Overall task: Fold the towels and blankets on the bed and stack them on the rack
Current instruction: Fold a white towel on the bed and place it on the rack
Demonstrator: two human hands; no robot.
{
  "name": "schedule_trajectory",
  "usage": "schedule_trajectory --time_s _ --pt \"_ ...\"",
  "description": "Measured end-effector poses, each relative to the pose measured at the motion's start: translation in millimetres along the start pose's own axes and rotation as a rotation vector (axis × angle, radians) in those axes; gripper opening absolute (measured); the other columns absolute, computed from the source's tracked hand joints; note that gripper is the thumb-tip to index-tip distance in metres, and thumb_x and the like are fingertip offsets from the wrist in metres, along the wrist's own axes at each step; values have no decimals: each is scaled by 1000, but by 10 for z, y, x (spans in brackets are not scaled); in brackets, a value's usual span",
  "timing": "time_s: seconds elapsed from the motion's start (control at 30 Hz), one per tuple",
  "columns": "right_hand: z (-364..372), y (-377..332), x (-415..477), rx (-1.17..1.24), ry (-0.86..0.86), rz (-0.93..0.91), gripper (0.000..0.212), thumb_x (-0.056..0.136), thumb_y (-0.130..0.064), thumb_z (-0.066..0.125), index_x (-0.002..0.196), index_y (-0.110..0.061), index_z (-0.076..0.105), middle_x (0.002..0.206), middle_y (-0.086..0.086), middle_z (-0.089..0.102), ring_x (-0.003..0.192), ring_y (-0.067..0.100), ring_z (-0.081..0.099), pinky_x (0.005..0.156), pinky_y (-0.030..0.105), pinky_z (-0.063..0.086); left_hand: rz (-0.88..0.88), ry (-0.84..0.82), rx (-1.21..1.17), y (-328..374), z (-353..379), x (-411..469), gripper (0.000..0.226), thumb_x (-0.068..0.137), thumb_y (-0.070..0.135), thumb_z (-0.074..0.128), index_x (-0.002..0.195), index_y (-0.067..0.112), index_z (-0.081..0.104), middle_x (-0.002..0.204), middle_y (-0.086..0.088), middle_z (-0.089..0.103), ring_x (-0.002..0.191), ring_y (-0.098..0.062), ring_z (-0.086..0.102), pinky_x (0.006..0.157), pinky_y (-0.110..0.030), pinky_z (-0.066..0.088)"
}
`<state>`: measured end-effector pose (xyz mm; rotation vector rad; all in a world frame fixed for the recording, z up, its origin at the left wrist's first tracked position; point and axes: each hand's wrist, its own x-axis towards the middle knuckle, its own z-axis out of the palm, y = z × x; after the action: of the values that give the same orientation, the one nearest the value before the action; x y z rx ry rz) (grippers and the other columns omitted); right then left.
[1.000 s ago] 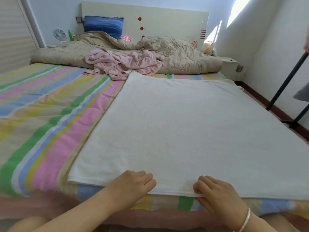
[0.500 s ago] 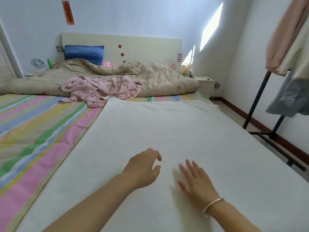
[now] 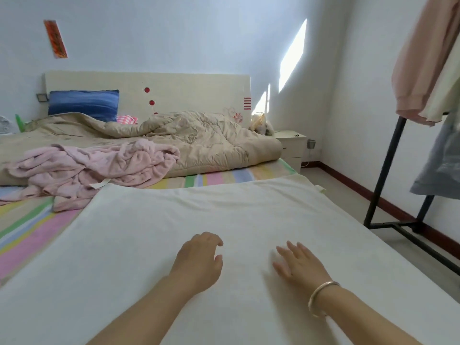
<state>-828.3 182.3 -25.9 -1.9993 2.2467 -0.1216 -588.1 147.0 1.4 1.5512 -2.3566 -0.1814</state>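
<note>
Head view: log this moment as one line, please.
flat white towel: spread on striped bed | left hand: loosely curled over towel | right hand: flat on towel | crumpled pink blanket: unfolded

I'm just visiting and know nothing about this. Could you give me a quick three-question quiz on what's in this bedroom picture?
1. True or false: the white towel lies spread flat on the bed.
2. The pink blanket by the towel's far left corner is: A folded, B crumpled, C rolled up.
3. Fill in: the right hand wears a ____ on its wrist.
Key: 1 true; 2 B; 3 bracelet.
</note>
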Motion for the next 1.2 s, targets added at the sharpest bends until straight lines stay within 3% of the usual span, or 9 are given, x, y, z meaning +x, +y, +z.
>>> schedule_trajectory --time_s 0.07,0.13,0.4,0.5,0.7,0.8,0.93,1.07,1.2 --pt "30 28 324 -18 -39 -10 95 77 -84 -3 153 -30 14 162 0 7 149 18 2 119 30 1 -12 -7 23 -125 95 295 39 100 34 43 138 28 44 148 12 39 133 -10 38 107 -24 30" --pt "98 5 754 -18 -19 -15 59 100 -55 19 152 -28 17 162 0 8 149 20 3 120 33 2 -54 -15 34 -312 217 605 44 101 37 41 144 29 39 156 10 30 142 -10 28 114 -26 23" --pt "173 -783 2522 -28 45 -160 47 102 -36 24 149 -29 31 160 0 18 148 22 10 120 35 10 -262 45 5 -1254 548 1536 47 102 43 33 148 30 38 159 6 25 147 -15 19 119 -30 16" --pt "121 -1127 3089 -22 138 -202 42 101 -27 32 143 -25 40 151 2 36 141 24 26 113 33 25 -329 133 15 -1510 680 1763 46 102 43 31 146 31 41 158 6 29 145 -14 24 118 -29 18" --pt "-54 -1401 3956 -49 177 -173 60 93 -14 46 150 -17 26 152 6 33 140 24 30 113 34 28 -290 148 35 -1600 898 1797 51 102 45 20 153 36 23 163 10 10 149 -9 5 121 -31 1" --pt "156 -1370 4172 -170 82 -144 71 91 -18 47 153 -15 12 157 4 24 147 22 16 120 39 12 -283 157 46 -1618 916 1785 73 87 55 -2 152 35 24 163 10 11 149 -9 6 121 -31 1" --pt "420 -1309 4208 -303 56 -118 56 92 -33 46 145 -19 29 144 7 38 135 27 33 115 44 19 -273 149 64 -1592 896 1775 103 61 55 -19 152 34 25 163 9 12 149 -10 7 121 -32 2" --pt "453 -1357 4001 -408 399 -135 32 92 -17 40 123 -15 47 121 7 55 116 26 48 95 37 35 -240 235 48 -1620 886 1758 77 81 49 3 146 29 40 158 5 29 146 -13 22 119 -31 12" --pt "436 -1304 3342 -256 775 -439 19 68 1 44 74 -9 58 62 10 56 56 30 58 49 32 33 -134 632 73 -1672 771 1748 59 80 15 28 133 13 55 144 -9 49 132 -28 46 109 -33 31"
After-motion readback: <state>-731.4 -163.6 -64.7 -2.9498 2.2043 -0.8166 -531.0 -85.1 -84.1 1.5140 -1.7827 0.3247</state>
